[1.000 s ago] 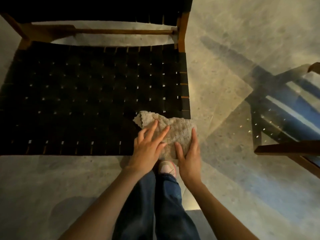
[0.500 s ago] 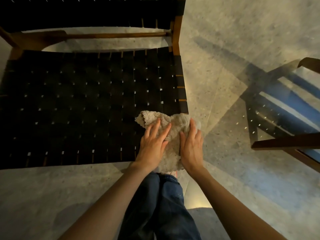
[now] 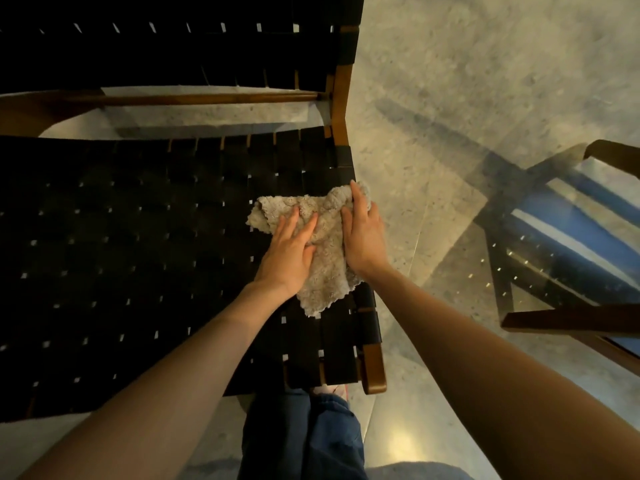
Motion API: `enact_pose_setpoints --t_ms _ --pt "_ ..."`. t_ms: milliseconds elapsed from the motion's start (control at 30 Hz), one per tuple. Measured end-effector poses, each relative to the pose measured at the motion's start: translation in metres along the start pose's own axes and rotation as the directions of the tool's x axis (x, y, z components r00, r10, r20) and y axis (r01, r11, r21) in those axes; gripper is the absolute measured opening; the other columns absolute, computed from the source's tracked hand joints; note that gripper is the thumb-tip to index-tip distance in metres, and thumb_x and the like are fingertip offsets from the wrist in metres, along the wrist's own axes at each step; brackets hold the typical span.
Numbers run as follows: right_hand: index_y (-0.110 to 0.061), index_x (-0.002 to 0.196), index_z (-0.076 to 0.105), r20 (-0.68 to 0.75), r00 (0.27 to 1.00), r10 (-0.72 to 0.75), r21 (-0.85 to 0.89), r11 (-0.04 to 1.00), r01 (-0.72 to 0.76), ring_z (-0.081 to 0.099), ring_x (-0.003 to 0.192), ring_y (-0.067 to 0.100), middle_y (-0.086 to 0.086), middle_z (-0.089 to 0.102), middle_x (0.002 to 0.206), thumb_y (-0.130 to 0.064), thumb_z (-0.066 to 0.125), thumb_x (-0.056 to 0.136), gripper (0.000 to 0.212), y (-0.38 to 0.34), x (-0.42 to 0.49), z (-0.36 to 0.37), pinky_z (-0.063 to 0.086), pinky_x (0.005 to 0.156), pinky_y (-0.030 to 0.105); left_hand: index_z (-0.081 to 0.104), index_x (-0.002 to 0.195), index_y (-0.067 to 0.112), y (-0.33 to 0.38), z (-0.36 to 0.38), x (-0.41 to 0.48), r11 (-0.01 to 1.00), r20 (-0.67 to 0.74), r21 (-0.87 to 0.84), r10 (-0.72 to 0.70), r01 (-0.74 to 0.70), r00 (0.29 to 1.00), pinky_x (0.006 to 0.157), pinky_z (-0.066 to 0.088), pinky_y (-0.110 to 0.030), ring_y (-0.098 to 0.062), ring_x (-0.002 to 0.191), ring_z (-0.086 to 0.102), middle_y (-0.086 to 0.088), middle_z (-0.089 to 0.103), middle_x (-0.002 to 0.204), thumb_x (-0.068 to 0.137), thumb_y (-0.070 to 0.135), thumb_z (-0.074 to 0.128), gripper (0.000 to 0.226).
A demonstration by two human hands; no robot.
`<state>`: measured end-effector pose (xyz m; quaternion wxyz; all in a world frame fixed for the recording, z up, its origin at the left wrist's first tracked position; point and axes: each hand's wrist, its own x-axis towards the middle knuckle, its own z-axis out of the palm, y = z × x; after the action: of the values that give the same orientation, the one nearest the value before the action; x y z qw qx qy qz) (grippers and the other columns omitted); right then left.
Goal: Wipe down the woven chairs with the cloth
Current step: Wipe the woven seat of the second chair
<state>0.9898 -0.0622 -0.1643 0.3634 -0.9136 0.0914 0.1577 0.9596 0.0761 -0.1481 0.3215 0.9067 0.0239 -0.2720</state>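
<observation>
A chair with a black woven seat [image 3: 138, 258] and a brown wooden frame fills the left of the view. A fluffy beige cloth [image 3: 323, 268] lies on the seat near its right edge. My left hand [image 3: 289, 254] presses flat on the cloth with straight fingers. My right hand [image 3: 362, 233] lies on the cloth's right side, fingers stretched forward along the seat's edge. The cloth's middle is hidden under both hands.
A second woven chair [image 3: 568, 265] with a dark wooden frame stands at the right, apart from the first. Speckled stone floor [image 3: 467, 81] lies between and behind them. My legs in blue jeans [image 3: 301, 438] are at the seat's front edge.
Both hands have slid the cloth away from the seat's front edge, further back along its right side. The view has moved closer over the seat.
</observation>
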Motion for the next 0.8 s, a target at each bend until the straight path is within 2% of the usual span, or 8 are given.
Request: enact_pose_setpoints --t_ms 100,167,300,433,567,667,733,800 --pt "-0.029 0.151 0.018 -0.001 1.000 -0.021 -0.071 0.997 0.021 0.037 0.098 0.022 0.015 0.039 0.136 -0.030 0.024 0.105 0.047 0.003 -0.006 0.000 0.023 0.089 0.025 0.036 0.145 0.024 0.000 -0.001 -0.004 1.000 -0.120 -0.019 0.018 -0.021 0.993 0.112 0.023 -0.033 -0.023 0.141 0.016 -0.003 0.025 0.152 0.094 0.017 0.055 0.054" --pt "-0.033 0.151 0.017 0.035 0.999 0.000 -0.071 0.998 0.002 0.035 0.101 0.024 0.015 0.035 0.138 -0.031 0.023 0.105 0.046 0.006 -0.015 -0.002 0.024 0.088 0.026 0.044 0.140 0.022 -0.001 0.001 -0.010 0.999 -0.151 -0.051 0.003 -0.011 0.989 0.105 0.024 -0.024 -0.022 0.134 0.025 -0.003 0.035 0.141 0.092 0.015 0.059 0.051" --pt "-0.038 0.150 0.017 0.077 0.997 -0.001 -0.082 0.997 0.007 0.033 0.104 0.022 0.013 0.033 0.138 -0.033 0.027 0.104 0.048 0.011 -0.048 -0.011 0.031 0.088 0.030 0.050 0.136 0.021 0.002 0.013 -0.034 0.998 -0.139 -0.069 -0.016 0.007 0.990 0.100 0.026 -0.021 -0.021 0.127 0.033 -0.002 0.042 0.130 0.089 0.017 0.063 0.049" --pt "-0.031 0.152 0.009 0.160 0.987 -0.025 -0.197 0.979 0.057 0.041 0.112 0.032 0.014 0.031 0.137 -0.023 0.047 0.098 0.067 0.019 -0.089 -0.024 0.038 0.097 0.040 0.054 0.132 0.018 0.011 0.024 -0.071 0.995 -0.118 -0.098 -0.015 0.003 0.993 0.102 0.032 -0.024 -0.018 0.121 0.041 -0.003 0.046 0.126 0.088 0.015 0.064 0.045" --pt "-0.033 0.152 0.005 0.283 0.958 0.037 -0.247 0.968 0.035 0.041 0.120 0.032 0.013 0.029 0.139 -0.025 0.046 0.098 0.068 0.024 -0.128 -0.040 0.039 0.104 0.043 0.056 0.126 0.018 0.026 0.030 -0.113 0.993 -0.039 -0.114 -0.022 0.017 0.999 0.094 0.033 -0.018 -0.015 0.116 0.047 -0.002 0.051 0.123 0.089 0.013 0.062 0.038" --pt "-0.033 0.149 0.023 0.349 0.936 0.050 -0.233 0.972 0.035 0.045 0.114 0.029 0.011 0.037 0.132 -0.027 0.039 0.101 0.051 0.020 -0.150 -0.065 0.040 0.101 0.038 0.061 0.121 0.019 0.040 0.022 -0.141 0.993 0.012 -0.108 -0.047 0.048 0.999 0.085 0.034 -0.015 -0.014 0.109 0.052 -0.001 0.052 0.118 0.091 0.013 0.059 0.030" --pt "-0.030 0.145 0.036 0.307 0.952 0.009 -0.182 0.982 0.049 0.047 0.108 0.026 0.008 0.044 0.122 -0.025 0.039 0.102 0.044 0.008 -0.159 -0.088 0.041 0.097 0.033 0.063 0.117 0.017 0.056 0.006 -0.157 0.991 -0.028 -0.132 -0.034 0.030 0.999 0.082 0.034 -0.015 -0.015 0.106 0.052 -0.003 0.053 0.114 0.091 0.012 0.057 0.027" --pt "-0.030 0.145 0.036 0.239 0.971 -0.014 -0.131 0.990 0.047 0.048 0.099 0.021 0.003 0.045 0.108 -0.023 0.041 0.101 0.045 -0.010 -0.166 -0.113 0.042 0.088 0.028 0.063 0.115 0.016 0.076 -0.016 -0.170 0.987 -0.100 -0.159 0.003 -0.019 0.995 0.077 0.034 -0.009 -0.013 0.102 0.051 0.000 0.051 0.109 0.090 0.012 0.059 0.025"
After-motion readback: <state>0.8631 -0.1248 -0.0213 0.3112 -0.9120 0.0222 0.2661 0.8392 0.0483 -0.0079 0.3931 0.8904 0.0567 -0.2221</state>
